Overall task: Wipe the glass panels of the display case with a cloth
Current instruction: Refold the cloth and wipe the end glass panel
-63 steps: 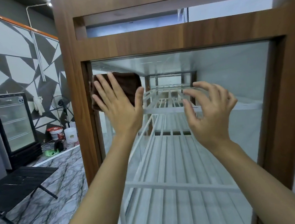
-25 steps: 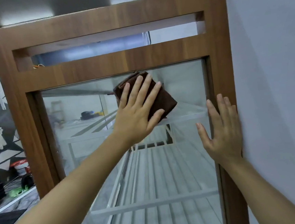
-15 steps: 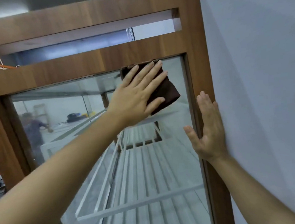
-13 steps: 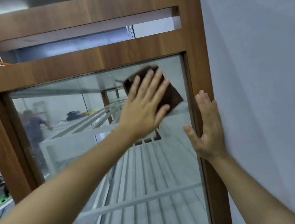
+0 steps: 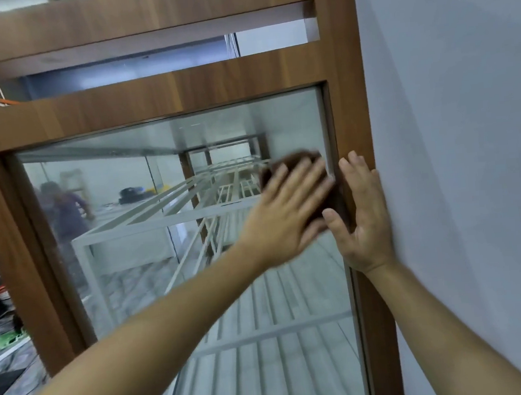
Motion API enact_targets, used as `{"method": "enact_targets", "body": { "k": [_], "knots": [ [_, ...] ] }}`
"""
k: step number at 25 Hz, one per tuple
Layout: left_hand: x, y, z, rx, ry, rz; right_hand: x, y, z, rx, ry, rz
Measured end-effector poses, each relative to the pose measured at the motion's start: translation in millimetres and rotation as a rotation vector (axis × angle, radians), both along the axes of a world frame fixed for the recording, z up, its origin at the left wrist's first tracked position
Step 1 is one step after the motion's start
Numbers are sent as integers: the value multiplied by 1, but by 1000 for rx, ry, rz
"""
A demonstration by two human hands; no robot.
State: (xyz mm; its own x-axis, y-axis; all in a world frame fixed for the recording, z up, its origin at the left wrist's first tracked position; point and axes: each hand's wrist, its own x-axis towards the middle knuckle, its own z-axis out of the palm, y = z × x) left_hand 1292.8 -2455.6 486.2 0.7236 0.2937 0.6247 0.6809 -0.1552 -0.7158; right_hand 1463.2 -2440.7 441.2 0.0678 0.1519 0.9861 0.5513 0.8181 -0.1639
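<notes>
- Since half a second ago, the left hand [image 5: 286, 217] and the brown cloth [image 5: 292, 160] under it have slid down from the upper right corner of the glass panel [image 5: 173, 299]. They now sit level with the right hand [image 5: 365, 219].
- Left hand: fingers straight and slightly spread, pressing the cloth flat on the glass; nothing is gripped.
- Right hand: palm flat on the right post of the wooden frame [image 5: 180, 91], fingers straight and close together. The thumb reaches toward the glass edge, just beside the cloth.
- Edges: the cloth lies against the right border of the pane, with no glass left to its right. Open pane extends to its left, above it and below it.
- A grey wall [image 5: 469, 147] stands directly beside the right post.
- Surface: through the glass, white shelf rails [image 5: 264, 332] run away in rows. The pane also reflects a figure [image 5: 65, 211] at the left.
- Room: marbled floor [image 5: 11, 389] shows at lower left, with something green [image 5: 4, 341] lying on it.
- Hard to make out: the left hand and cloth are motion-blurred, and the hand hides most of the cloth. The lower part of the frame is cut off.
</notes>
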Motion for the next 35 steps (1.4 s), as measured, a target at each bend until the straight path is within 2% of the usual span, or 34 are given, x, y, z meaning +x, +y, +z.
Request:
{"method": "enact_targets", "body": {
  "k": [2,3,4,7,8,10,12,14,16,18,20,22,25,27,29,32,33,35],
  "knots": [
    [-26,-18,-53,-103,251,23,-3,-2,0,-10,-18,-53],
    [-46,-21,-54,-85,265,23,-6,-3,-2,-16,-21,-91],
    [-62,-23,-38,-29,161,22,-11,-5,-5,-16,-14,-135],
    [-100,-28,44,155,-502,87,-37,-10,-13,38,-28,-240],
    [-106,-32,52,173,-648,99,-47,-11,-15,54,-45,-245],
    [-116,-37,8,162,-760,90,-70,-16,-20,58,-61,-221],
    [-123,-55,-99,40,-763,146,-91,-23,-32,26,-52,-204],
    [-149,-72,-155,-6,-719,178,-115,-31,-55,12,-79,-211],
    [-170,-65,-115,31,-798,143,-138,-39,-79,10,-132,-230],
    [-182,-61,-36,94,-1054,112,-156,-42,-95,-26,-155,-234],
    [-195,-56,3,201,-1195,120,-170,-39,-108,-74,-172,-265],
    [-204,-54,-43,240,-1135,101,-176,-35,-122,-91,-204,-316],
    [-186,-83,-222,12,-1223,150,-180,-30,-132,-104,-208,-353],
    [-183,-97,-294,-95,-1262,183,-182,-28,-134,-102,-209,-379],
    [-187,-81,-269,-57,-1309,135,-183,-25,-136,-94,-213,-418],
    [-196,-65,-160,142,-1296,67,-183,-23,-134,-64,-178,-411],
    [-198,-61,-146,196,-1275,79,-183,-22,-134,-58,-171,-391],
    [-201,-58,-172,206,-1212,80,-181,-23,-143,-49,-139,-335]
  ]
}}
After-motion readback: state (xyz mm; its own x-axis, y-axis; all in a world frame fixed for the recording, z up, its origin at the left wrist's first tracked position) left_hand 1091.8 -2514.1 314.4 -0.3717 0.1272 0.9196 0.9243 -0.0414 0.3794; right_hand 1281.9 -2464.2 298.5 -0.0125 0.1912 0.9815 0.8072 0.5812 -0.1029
